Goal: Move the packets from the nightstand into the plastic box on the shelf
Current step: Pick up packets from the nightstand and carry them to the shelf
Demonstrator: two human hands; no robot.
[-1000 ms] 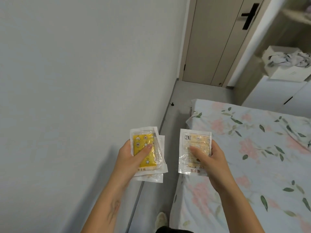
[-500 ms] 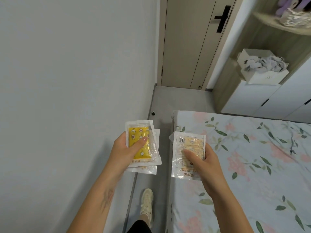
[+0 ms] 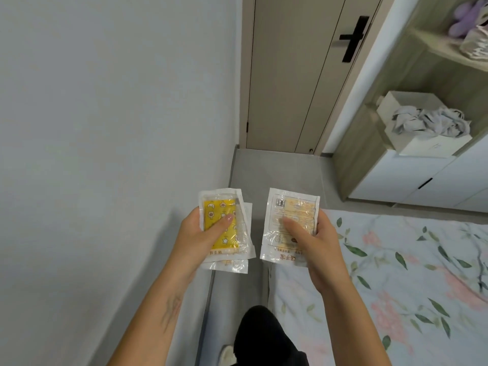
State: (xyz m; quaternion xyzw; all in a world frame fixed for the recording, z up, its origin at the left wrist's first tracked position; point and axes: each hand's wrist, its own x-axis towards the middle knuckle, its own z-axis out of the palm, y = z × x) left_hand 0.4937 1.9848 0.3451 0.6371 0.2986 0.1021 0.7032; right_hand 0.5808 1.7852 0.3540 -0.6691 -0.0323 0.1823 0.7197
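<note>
- Gripping a small stack of clear plastic packets, the left hand [image 3: 196, 240] sits in the lower middle of the head view, thumb pressed across the front of the top one and fingers curled behind.
- That top packet, a clear plastic sachet with a yellow star-printed pad inside [image 3: 224, 225], lies upright in the palm; a second clear plastic packet [image 3: 232, 265] peeks out beneath it at the lower and right edges, touching it.
- Just right of centre, the right hand [image 3: 315, 249] pinches a pale beige printed packet in clear wrapping [image 3: 289, 223], thumb on the front, fingers wrapped round its right edge.
- The two hands are held side by side, apart, with a strip of grey floor [image 3: 274, 175] showing between the packets.
- A bed with a pale floral sheet [image 3: 396, 273] fills the lower right of the frame.
- A beige door with a black handle [image 3: 298, 75] stands at the top centre.
- At the upper right, a wooden shelf unit [image 3: 369, 101] holds a white open box with grey crumpled cloth inside [image 3: 412, 120]; higher up, a purple blurred item [image 3: 467, 11] rests on another shelf.
- A plain white wall [image 3: 105, 128] covers the left half of the frame.
</note>
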